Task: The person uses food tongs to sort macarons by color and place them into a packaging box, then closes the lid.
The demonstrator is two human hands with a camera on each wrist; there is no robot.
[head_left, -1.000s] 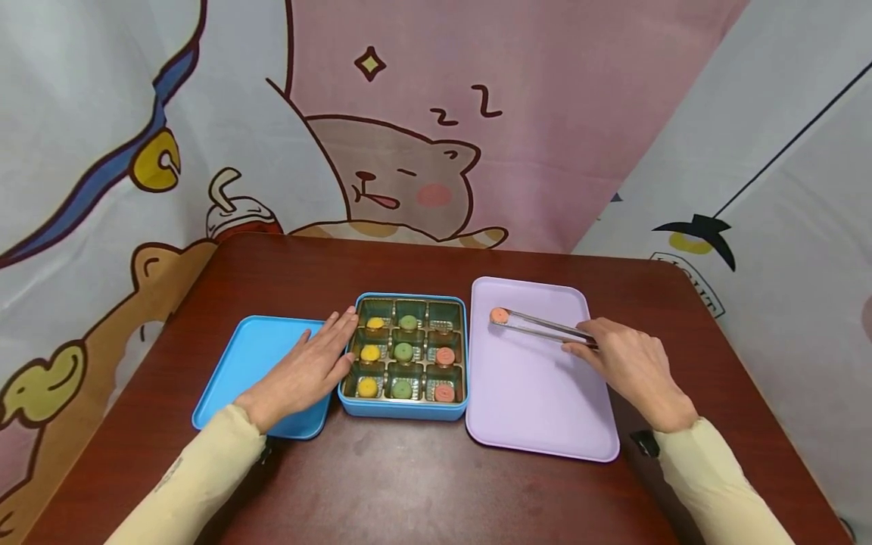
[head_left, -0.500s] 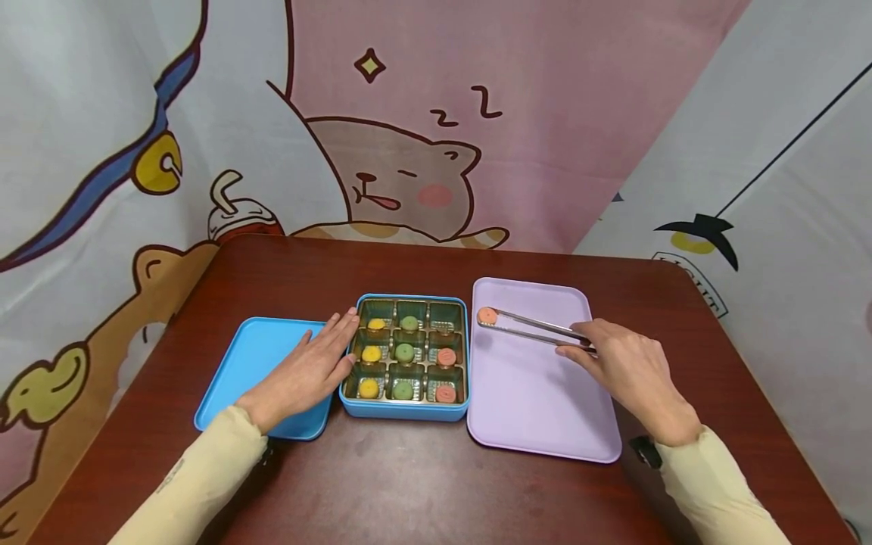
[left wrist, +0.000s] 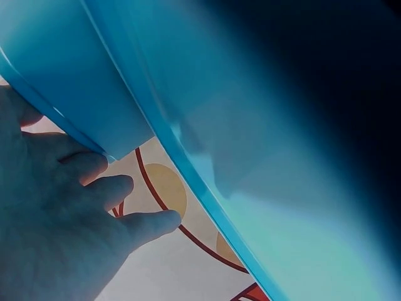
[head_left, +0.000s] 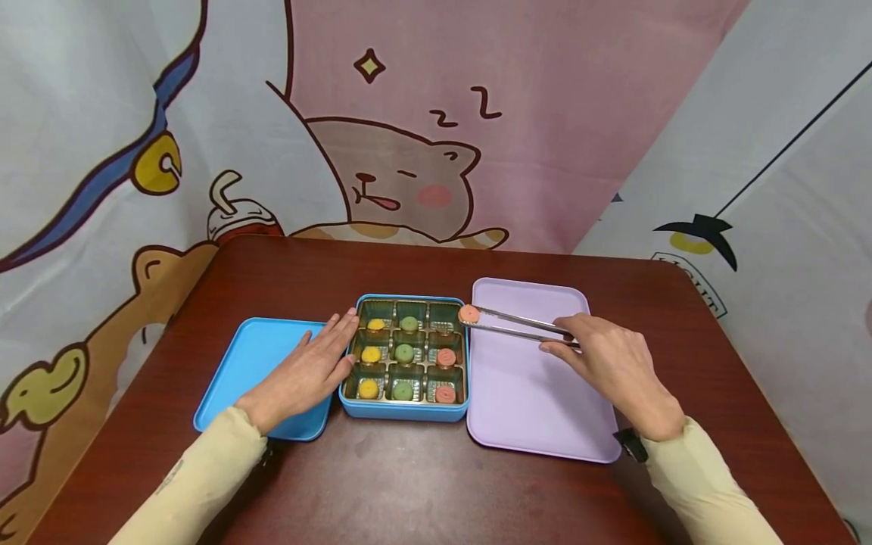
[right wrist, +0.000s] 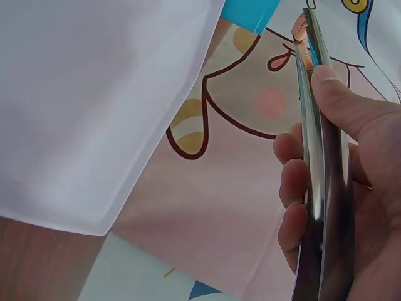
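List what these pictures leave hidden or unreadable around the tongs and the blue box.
- Left wrist view: blue box fills the frame, blurred; its contents unseen.
- Right wrist view: tongs hide most of the pink cake.
- Head view: cake patterns too small; right hand covers the tongs' handle.

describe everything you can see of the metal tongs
The tongs are slim, shiny, silver-looking metal: two long narrow arms lying close together. The right hand grips them near the back end, thumb and fingers pressed on the arms. They point leftward, roughly level, above the lilac tray. Their tips pinch a small round pink sweet over the right rim of the blue box, beside its empty back-right compartment.
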